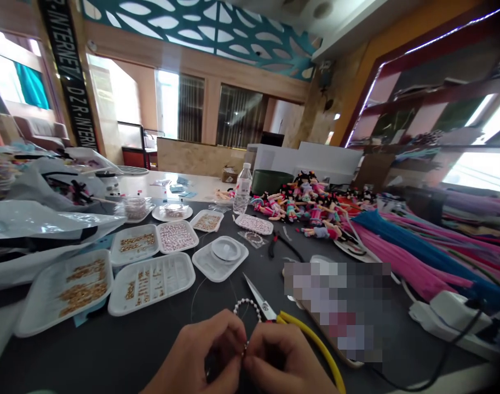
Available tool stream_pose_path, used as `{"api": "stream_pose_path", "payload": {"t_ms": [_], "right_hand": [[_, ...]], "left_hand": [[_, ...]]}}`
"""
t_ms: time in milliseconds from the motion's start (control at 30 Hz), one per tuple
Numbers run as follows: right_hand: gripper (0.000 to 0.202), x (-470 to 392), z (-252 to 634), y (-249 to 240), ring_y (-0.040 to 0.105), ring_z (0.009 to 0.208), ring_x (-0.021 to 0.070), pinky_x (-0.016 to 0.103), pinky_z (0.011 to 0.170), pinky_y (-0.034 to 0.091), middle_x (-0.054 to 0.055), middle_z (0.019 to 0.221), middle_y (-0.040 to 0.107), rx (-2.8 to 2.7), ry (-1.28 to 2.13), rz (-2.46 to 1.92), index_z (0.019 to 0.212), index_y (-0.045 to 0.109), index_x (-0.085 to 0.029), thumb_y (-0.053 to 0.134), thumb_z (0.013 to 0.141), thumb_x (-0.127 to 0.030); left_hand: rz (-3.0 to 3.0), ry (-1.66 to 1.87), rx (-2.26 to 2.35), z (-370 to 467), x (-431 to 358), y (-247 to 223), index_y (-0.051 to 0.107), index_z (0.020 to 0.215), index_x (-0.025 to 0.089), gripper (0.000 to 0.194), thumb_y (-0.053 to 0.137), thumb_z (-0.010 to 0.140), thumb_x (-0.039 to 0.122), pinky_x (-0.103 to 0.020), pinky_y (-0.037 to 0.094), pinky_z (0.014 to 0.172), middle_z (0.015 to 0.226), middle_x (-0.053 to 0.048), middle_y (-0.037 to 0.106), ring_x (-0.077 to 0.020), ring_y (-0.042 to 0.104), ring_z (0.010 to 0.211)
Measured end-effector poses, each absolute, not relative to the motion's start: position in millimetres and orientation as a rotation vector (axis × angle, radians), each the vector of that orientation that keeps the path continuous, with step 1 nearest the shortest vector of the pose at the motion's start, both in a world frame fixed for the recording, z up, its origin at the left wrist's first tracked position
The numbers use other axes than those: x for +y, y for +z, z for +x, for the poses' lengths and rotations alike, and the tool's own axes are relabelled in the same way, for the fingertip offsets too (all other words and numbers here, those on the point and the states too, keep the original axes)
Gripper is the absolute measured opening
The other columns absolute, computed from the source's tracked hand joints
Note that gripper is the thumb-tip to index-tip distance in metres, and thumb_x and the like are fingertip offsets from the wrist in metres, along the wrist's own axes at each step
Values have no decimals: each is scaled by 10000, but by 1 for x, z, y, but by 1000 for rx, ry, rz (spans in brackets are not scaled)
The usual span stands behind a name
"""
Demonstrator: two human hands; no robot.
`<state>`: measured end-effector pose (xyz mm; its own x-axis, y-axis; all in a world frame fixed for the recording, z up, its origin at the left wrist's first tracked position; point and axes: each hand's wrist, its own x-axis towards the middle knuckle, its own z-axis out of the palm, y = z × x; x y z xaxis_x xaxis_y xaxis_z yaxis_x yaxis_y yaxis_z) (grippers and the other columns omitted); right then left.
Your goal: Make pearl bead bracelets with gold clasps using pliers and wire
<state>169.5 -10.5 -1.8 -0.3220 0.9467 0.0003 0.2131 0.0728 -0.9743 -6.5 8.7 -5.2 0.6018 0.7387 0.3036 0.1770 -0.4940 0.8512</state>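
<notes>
My left hand (211, 345) and my right hand (288, 353) meet at the front of the dark table, fingertips pinched together. Between them they hold a beaded bracelet (246, 301) of pearly and silver-looking beads, its loop arching up behind the fingers. The part at the fingertips is mostly hidden. Thin clear thread (193, 298) curves over the table beyond my left hand. Just past my right hand lie scissors (263, 301), blades pointing away, with a yellow handle running under that hand's right side.
White trays (151, 309) of gold pieces and pale beads stand at left. A tray with a small dish (225, 249) is ahead, a bottle (242, 189) and heaped dolls (309, 200) behind. A blurred phone-like object (335, 312), pink and blue bundles (401, 246) and a power strip (450, 317) lie right.
</notes>
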Motion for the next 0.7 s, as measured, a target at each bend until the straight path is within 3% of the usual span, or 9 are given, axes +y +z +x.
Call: {"api": "stream_pose_path", "payload": {"t_ms": [700], "right_hand": [[233, -16, 170, -1, 350, 533, 104, 232, 495, 271, -53, 553, 401, -1793, 1198, -1257, 617, 499, -185, 547, 805, -315]], "left_hand": [[1837, 802, 883, -5, 0, 13, 553, 817, 158, 91, 514, 744, 121, -205, 410, 560, 687, 3, 596, -108, 538, 611]]}}
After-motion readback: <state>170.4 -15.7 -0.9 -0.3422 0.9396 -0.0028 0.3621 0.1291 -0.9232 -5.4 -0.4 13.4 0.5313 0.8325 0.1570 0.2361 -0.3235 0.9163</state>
